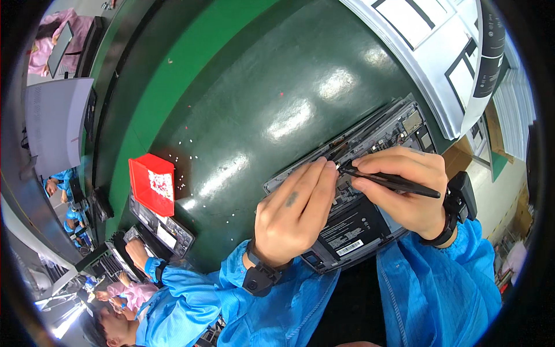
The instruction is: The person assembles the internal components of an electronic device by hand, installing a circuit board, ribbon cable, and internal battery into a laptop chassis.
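An opened laptop base lies at an angle in front of me, its circuit board and black battery exposed. My right hand is closed in a pen grip round black tweezers, their tip down at the board near the middle of the base. Beside that tip rest the fingertips of my left hand, pressed together against the laptop's inside. Its thumb is hidden, and whatever those fingers may pinch does not show. Both wrists carry dark strapped devices.
A red bin with small white pieces stands to the left, more bits scattered beside it. Another opened laptop base lies below it. A co-worker's hand is at the lower left. White framed sheets stand at upper right.
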Available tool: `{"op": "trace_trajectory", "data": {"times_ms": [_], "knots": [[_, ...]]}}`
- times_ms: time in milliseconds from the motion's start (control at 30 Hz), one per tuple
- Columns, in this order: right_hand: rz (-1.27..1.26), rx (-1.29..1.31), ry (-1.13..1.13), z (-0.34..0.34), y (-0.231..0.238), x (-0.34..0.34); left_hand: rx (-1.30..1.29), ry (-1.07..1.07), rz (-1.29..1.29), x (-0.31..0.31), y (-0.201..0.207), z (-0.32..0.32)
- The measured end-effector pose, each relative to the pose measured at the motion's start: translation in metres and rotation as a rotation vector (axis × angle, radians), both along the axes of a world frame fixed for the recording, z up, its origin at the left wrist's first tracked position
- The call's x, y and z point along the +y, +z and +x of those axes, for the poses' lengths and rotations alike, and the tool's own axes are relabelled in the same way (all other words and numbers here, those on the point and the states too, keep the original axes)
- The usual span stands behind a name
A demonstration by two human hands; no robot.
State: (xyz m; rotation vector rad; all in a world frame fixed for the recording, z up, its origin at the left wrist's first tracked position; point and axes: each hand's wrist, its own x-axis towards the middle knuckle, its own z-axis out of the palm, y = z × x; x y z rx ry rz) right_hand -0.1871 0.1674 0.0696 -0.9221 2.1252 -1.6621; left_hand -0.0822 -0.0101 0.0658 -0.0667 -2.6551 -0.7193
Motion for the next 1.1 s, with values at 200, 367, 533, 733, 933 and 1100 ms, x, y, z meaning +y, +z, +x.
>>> {"op": "trace_trajectory", "data": {"times_ms": [200, 367, 533, 733, 933, 1100], "knots": [[0.003, 0.0, -0.013, 0.0025, -0.0009, -0.0031, 0.042, -0.023, -0.004, -0.0027, -0.0071, 0.0016], [0.019, -0.016, 0.015, 0.0011, 0.0, -0.0004, 0.025, -0.012, 0.049, 0.0023, -0.0027, -0.0028], [-0.021, 0.008, 0.045, 0.0031, -0.0029, -0.006, 0.026, 0.002, 0.048, 0.0015, -0.0026, -0.0006], [-0.02, 0.027, -0.007, 0.0034, -0.0039, -0.002, 0.035, 0.018, 0.07, 0.0046, -0.0044, -0.0024], [-0.017, 0.014, -0.02, 0.0056, -0.0045, -0.0046, 0.04, 0.014, 0.072, 0.0037, -0.0035, -0.0029], [-0.02, 0.042, -0.016, 0.0046, -0.0047, -0.0048, 0.038, 0.018, 0.084, 0.0027, -0.0033, -0.0028]]}}
